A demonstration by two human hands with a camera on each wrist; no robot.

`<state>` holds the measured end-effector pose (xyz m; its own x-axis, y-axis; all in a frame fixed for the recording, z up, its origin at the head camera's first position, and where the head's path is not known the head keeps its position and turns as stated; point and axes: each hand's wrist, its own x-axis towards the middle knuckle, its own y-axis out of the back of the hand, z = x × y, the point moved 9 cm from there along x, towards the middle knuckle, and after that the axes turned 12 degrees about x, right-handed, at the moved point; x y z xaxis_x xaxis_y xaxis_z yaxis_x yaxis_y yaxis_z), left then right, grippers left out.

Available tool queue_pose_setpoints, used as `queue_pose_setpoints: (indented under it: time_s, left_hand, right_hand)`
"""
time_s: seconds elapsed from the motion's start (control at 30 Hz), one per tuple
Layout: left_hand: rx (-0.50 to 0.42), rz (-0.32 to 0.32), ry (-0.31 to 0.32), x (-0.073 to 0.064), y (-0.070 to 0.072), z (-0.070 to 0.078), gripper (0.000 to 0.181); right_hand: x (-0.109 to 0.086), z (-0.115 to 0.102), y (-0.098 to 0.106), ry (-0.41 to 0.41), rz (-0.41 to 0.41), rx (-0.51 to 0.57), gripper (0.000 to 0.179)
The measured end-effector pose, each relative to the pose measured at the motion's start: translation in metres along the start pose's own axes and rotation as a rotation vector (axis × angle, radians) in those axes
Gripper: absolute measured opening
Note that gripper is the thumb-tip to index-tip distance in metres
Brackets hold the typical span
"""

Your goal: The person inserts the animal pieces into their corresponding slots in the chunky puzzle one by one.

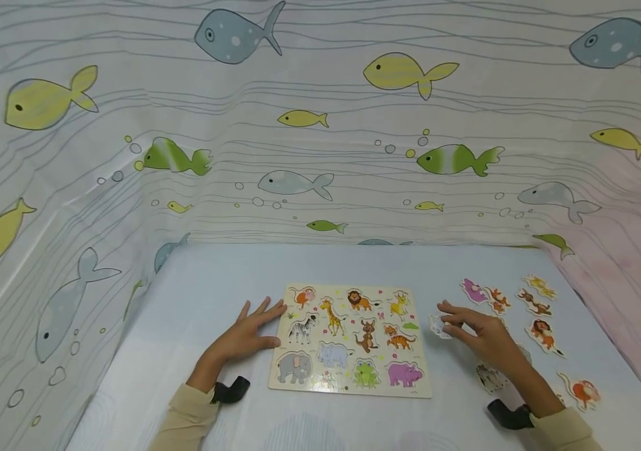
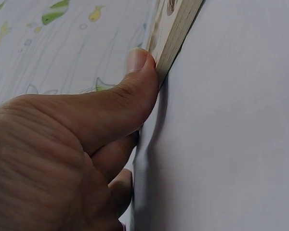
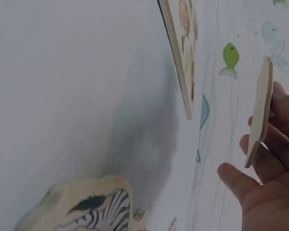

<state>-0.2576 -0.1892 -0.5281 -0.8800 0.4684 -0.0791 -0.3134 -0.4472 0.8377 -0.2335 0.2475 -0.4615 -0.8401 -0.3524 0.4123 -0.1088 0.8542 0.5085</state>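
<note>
1. Around us we see a fish-patterned wall covering (image 1: 348, 131) on three sides, meeting a pale tabletop (image 1: 230, 269) with its own faint printed pattern.
2. Starting at the left, we find the left hand (image 1: 247, 332) at nine o'clock of the board, its fingers spread and relaxed, below a beige sleeve (image 1: 188, 413) and a black wrist device (image 1: 231, 389). From the left wrist view we see its thumb (image 2: 135, 86) pressed to the board's edge.
3. Next, we have the board (image 1: 350, 338) lying flat on the tabletop, covered in colourful animals, with the elephant at eight o'clock and the hippo at four.
4. Just off the board at three o'clock, the right hand (image 1: 484, 338) pinches a pale piece (image 1: 439, 327) between thumb and fingers, lifted clear of the tabletop. It is seen nearly edge-on from the right wrist, so we can't be sure which animal it shows.
5. Around that hand we count off a purple hippo piece (image 1: 474, 291) at twelve o'clock, a zebra piece (image 1: 489, 378) at six, a tiger piece (image 1: 497, 300) at one, a kangaroo piece (image 1: 534, 302) and a yellow piece (image 1: 539, 287) at two, a lion piece (image 1: 546, 337) at three, and a monkey piece (image 1: 584, 392) at four.
</note>
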Motion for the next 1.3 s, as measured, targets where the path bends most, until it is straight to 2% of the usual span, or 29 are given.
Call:
queue_pose_setpoints:
  time_s: [0.17,0.27,0.53,0.9,1.17,1.3]
  left_hand:
    - [0.008,-0.001,-0.012,0.001,-0.001,0.001,0.077]
    - [0.011,0.003,-0.03,0.002,-0.001,0.003,0.077]
    - [0.018,-0.014,-0.027,0.002,-0.002,0.002,0.078]
    - [0.013,-0.004,-0.024,0.005,0.0,-0.002,0.078]
    - [0.007,-0.004,-0.015,0.003,0.0,-0.004,0.078]
    - [0.011,-0.01,-0.019,0.002,-0.001,-0.005,0.078]
  right_hand:
    - [0.002,-0.005,-0.014,0.008,-0.026,0.118,0.025]
    - [0.005,-0.012,-0.025,0.02,-0.044,0.139,0.026]
    - [0.015,-0.029,-0.053,0.092,-0.069,0.108,0.029]
    - [0.026,-0.035,-0.077,0.018,-0.031,0.032,0.021]
    - [0.03,-0.044,-0.102,0.0,-0.035,0.104,0.02]
    - [0.032,-0.048,-0.114,0.019,-0.052,0.138,0.018]
